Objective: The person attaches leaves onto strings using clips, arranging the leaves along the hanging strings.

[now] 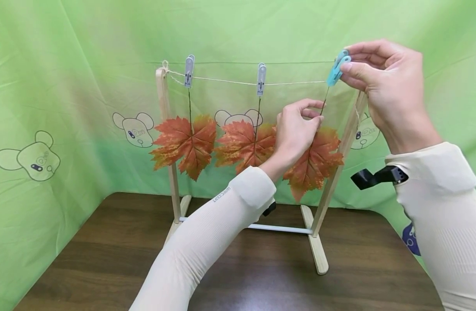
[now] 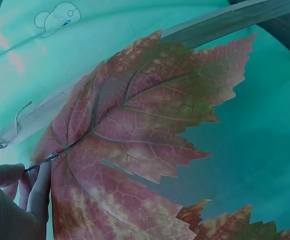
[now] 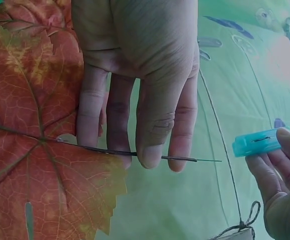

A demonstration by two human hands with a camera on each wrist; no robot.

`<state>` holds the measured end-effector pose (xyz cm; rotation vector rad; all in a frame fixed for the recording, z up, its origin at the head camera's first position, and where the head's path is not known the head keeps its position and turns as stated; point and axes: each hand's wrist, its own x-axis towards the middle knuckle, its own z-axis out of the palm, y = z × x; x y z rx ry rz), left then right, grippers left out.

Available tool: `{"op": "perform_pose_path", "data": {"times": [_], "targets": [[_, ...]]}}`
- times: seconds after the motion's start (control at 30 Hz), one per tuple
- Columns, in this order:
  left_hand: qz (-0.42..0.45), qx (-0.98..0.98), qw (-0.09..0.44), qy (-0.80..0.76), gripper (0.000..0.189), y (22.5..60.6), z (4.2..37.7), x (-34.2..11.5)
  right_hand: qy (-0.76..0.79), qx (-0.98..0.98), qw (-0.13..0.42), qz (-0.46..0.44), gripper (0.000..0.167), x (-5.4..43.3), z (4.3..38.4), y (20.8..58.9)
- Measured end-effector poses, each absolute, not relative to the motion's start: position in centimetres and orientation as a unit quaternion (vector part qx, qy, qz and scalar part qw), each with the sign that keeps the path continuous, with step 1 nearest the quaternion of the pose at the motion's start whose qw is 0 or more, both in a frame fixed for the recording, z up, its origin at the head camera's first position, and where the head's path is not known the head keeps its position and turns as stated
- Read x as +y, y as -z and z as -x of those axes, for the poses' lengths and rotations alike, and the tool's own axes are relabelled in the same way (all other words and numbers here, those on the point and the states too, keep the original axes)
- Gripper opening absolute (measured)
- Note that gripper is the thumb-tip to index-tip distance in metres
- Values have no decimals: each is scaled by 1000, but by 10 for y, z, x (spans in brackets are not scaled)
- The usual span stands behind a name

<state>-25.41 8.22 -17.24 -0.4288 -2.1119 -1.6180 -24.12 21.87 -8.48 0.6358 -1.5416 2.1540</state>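
Observation:
My left hand [image 1: 296, 129] pinches the thin dark stem [image 3: 180, 158] of an orange-red artificial maple leaf [image 1: 315, 162] between thumb and fingers. The leaf hangs below that hand at the right of a wooden stand. My right hand [image 1: 397, 82] holds a light blue clothespin [image 1: 332, 74] by its handle ends, at the string [image 1: 296, 83]. In the right wrist view, a small gap shows between the clothespin's nose and the stem's tip, with the string passing between. Two more maple leaves [image 1: 183, 144] hang from the string by grey clothespins [image 1: 260, 80].
The stand has two wooden posts [image 1: 172, 185], feet [image 1: 317, 255] and a white crossbar [image 1: 280, 228] low down. It stands on a dark wooden table [image 1: 241, 276]. Green cloth [image 1: 86, 65] printed with bear faces surrounds the table at the back and sides.

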Motion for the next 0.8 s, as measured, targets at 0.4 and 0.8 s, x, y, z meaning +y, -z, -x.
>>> {"op": "perform_pose_path", "data": {"times": [0.4,0.8], "targets": [[152,-760,220,592,23,171,254,82,-768,-562,214,-219,25,218,247,80],[151,-756,215,599,23,170,254,81,-769,-578,193,-195,25,219,250,77]]}}
